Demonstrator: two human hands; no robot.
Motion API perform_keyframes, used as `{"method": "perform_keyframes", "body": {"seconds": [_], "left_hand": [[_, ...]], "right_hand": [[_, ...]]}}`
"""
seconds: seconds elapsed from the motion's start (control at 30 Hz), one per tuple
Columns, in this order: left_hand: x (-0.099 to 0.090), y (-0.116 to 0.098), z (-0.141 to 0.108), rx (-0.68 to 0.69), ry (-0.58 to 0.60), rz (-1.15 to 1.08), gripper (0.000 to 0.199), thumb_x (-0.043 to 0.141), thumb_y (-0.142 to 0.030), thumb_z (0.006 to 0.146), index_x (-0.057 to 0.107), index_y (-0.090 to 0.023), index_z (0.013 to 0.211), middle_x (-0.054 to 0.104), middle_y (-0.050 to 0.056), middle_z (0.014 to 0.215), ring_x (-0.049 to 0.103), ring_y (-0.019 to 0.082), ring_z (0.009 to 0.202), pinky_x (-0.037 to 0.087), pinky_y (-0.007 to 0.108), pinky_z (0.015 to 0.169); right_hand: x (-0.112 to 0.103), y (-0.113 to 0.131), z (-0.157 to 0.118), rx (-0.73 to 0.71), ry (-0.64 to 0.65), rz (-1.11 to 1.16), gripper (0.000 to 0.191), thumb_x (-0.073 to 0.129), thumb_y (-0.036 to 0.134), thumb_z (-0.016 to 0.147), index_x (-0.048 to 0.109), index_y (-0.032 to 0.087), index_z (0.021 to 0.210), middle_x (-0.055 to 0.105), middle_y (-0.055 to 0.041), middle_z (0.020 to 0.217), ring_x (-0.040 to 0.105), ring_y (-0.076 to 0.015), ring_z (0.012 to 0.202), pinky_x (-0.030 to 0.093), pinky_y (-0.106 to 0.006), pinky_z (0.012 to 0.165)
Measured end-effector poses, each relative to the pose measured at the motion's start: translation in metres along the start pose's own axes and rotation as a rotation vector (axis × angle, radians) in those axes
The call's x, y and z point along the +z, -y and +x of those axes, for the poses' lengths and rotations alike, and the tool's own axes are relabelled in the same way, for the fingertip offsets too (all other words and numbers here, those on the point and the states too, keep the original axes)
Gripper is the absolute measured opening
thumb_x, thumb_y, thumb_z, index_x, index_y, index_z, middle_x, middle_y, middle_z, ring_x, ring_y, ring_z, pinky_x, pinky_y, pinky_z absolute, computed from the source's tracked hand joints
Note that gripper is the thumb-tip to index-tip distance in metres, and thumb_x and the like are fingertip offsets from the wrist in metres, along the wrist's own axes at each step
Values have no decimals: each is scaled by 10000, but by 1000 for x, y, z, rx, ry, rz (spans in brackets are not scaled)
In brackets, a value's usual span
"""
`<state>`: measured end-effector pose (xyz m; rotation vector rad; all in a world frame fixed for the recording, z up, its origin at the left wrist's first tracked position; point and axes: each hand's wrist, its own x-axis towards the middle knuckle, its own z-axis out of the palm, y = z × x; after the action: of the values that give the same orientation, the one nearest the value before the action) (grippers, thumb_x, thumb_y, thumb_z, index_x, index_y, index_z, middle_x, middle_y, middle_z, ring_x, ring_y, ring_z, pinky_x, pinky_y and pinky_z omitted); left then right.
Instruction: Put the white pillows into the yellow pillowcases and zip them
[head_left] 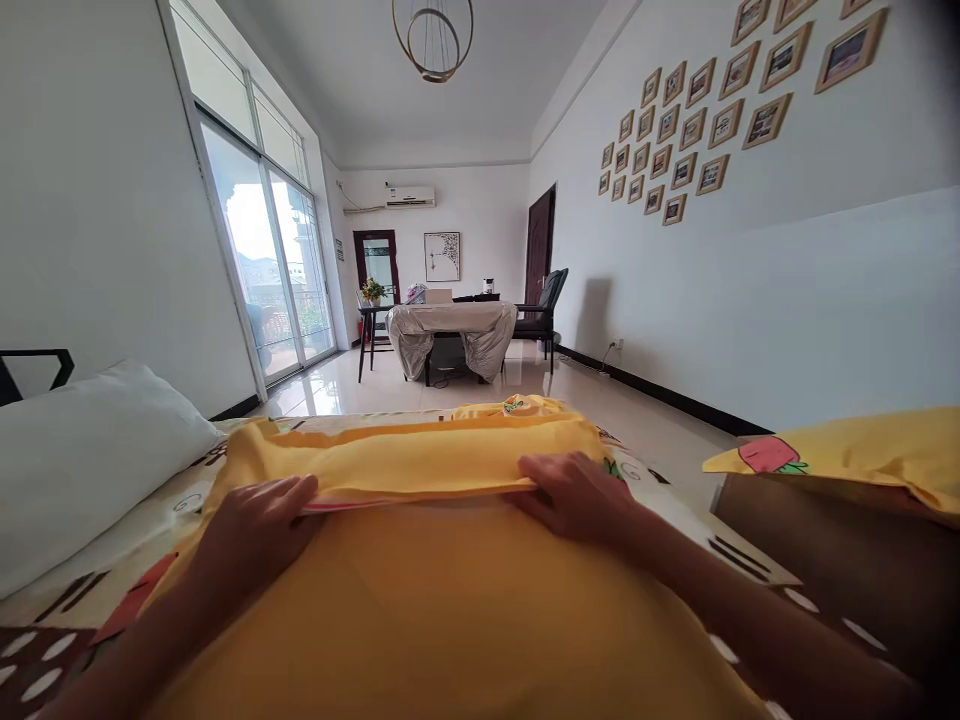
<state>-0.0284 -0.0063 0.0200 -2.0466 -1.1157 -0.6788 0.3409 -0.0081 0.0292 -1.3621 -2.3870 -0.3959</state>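
Observation:
A yellow pillowcase (435, 600) lies before me on the bed, its far end a loose flap with a pink strip along the edge. On the left side of that edge, my left hand (259, 525) is closed, fingers curled over the cloth. My right hand (574, 490) pinches the same edge further right, thumb below. Between the hands the edge runs nearly straight across. Whether a pillow is inside cannot be made out. More yellow cloth with a printed pattern (517, 404) shows just beyond the flap.
A white pillow (105, 440) rests at the left on the patterned bedsheet (56, 670). To the right, yellow cloth with a strawberry print (847, 450) lies over a brown box-like surface (810, 540). Across the floor stand a covered table (450, 318) and a black chair (544, 305).

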Motion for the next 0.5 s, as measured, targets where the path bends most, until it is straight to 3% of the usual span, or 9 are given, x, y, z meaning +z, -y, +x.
{"method": "perform_keyframes", "body": {"seconds": [0.1,0.17,0.23,0.33,0.5], "left_hand": [[53,-9,-29,-174,433,-202,288,402,-366,908,543,-207,713,667,1,681,627,189,633,310,264,551],[77,-16,-37,-261,572,-268,338,348,-405,936,562,-213,760,695,14,762,655,214,735,337,270,594],[87,-20,-33,-262,637,-286,366,330,-436,939,575,-214,782,700,29,795,654,233,776,335,280,613],[80,-16,-14,-177,682,-266,358,341,-399,927,578,-208,738,694,47,779,644,244,773,305,289,609],[45,-1,17,-142,674,-182,253,380,-255,853,510,-195,644,654,43,706,586,210,668,239,292,572]], "right_hand": [[66,9,-7,83,130,133,388,383,493,938,551,182,779,658,-53,777,566,-157,670,225,-261,570],[100,8,-11,173,174,195,403,327,450,969,558,178,780,664,-50,750,580,-153,667,229,-257,563],[116,4,-13,215,170,207,411,317,450,974,557,179,781,663,-41,732,580,-148,654,226,-258,561],[113,-3,-12,195,155,169,390,372,460,953,555,177,756,663,-40,737,576,-145,657,221,-263,566],[86,-13,-1,133,164,59,352,404,420,935,567,163,758,672,-58,776,571,-147,662,214,-276,578]]}}
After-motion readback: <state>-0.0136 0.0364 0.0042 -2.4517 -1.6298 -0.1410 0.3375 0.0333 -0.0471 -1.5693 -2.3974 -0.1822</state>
